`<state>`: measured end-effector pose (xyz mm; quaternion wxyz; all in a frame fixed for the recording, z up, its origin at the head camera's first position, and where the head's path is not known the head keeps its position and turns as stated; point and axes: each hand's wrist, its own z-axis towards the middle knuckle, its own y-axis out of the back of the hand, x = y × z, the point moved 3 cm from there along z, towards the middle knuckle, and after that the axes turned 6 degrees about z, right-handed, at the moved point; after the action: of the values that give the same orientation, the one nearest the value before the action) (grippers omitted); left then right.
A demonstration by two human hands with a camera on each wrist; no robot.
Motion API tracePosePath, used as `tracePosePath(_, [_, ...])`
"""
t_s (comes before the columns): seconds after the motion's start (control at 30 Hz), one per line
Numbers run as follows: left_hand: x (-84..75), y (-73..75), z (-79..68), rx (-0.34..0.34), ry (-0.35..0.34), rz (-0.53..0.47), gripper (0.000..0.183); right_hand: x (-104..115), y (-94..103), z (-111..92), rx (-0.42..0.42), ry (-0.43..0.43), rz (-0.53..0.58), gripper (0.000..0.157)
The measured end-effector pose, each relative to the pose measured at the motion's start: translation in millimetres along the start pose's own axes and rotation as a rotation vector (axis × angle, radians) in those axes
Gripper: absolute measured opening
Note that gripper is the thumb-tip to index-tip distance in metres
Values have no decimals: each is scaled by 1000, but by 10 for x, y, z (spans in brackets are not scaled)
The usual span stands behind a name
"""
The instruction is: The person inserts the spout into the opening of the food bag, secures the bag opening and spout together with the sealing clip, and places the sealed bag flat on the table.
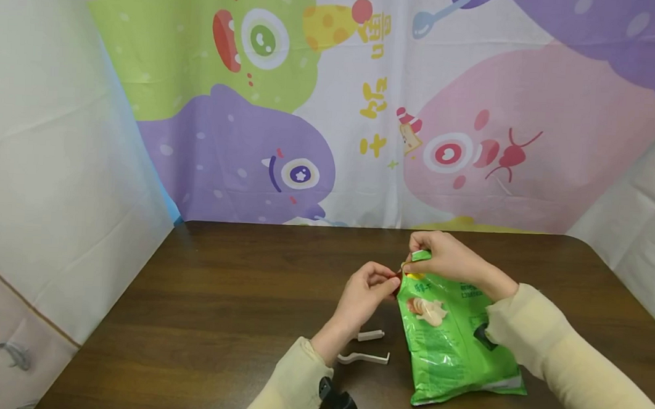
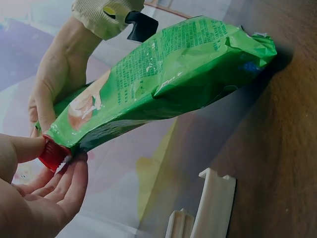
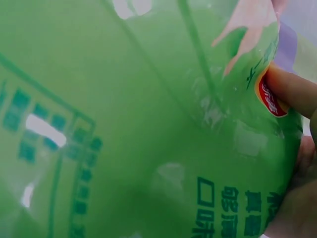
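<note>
Left to right. Your left hand (image 1: 358, 296) pinches a small ribbed red piece (image 2: 52, 154), thumb on one side, fingertips curled against the other, gap taken up by the piece. Beside that wrist, on the brown table (image 1: 245, 299), a longer white piece (image 2: 215, 208) and a shorter white piece (image 2: 180, 225) lie near each other, neither held; your forearm hides part of them in the head view, so cannot tell if they join. Red piece sits right at the top corner of the green bag (image 1: 453, 347); whether fastened or only pressed there, cannot tell. Bag stands slanted at the right of centre, body full-looking, lower end down at the tabletop. Your right hand (image 1: 449, 257) grips its top edge, thumb and fingers closed on the film, a bit of edge poking out past them. Progress, as judged: you have the bag steadied and the corner in work, roughly mid-job. Unfinished: the corner needs both your hands, the white pieces lie unused, and no opening in the bag shows
</note>
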<state>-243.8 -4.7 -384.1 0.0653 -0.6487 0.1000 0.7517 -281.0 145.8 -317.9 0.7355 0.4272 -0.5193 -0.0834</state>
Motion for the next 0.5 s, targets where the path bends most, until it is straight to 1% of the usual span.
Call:
tracePosePath(0.13, [-6,22,-13,49,20,46,21,-3,-1,4,-5,-19,-8,30])
tracePosePath(0.2, [-40,39,-39,68,27,65,23,-10,3,5,-10,-38,3,30])
tracePosePath(0.27, [-96,64,-79,76,37,83,23,-23,7,8,-13,-58,23,29])
tracePosePath(0.37, [-157,117,-136,75,39,136,22,-48,9,23,-20,-77,41,27])
tracePosePath(0.4, [-159,139,-147,75,42,163,21,-57,9,28,-21,-80,47,27])
tracePosePath(0.5, [-49,207,-134,75,40,255,18,-84,13,35,-26,-87,48,25])
